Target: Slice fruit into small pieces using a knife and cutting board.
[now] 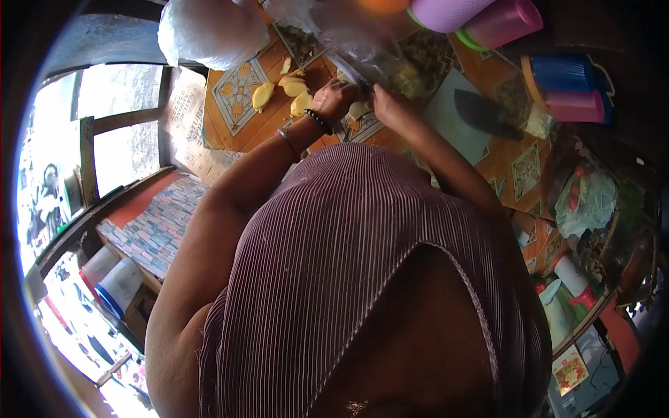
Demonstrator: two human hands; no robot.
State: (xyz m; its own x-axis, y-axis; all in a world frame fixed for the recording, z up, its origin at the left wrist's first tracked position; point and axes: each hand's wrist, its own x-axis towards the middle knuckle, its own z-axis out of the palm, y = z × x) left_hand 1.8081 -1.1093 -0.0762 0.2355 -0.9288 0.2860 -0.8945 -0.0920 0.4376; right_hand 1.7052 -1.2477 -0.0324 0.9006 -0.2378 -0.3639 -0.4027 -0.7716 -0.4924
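My left hand (pixel 334 100), with a dark beaded bracelet at the wrist, is curled over a pale piece of food mostly hidden under its fingers. Close to its right, my right hand (pixel 388 106) grips a knife whose blade (pixel 351 69) slants up and left past the left fingers. Its handle is hidden in my grip. Several yellow peeled pieces (pixel 263 96), fruit or vegetable, lie left of my left hand on the patterned table covering (pixel 230 123). Another pale piece (pixel 359 110) rests below and between my hands.
A puffed clear plastic bag (pixel 211 34) stands at upper left. Right of my hands, a dark broad blade (pixel 486 115) lies over a pale board (pixel 452 107). Pink tumblers (pixel 502 23) and a blue container (pixel 564 73) are beyond. A bag with red produce (pixel 585 201) sits far right.
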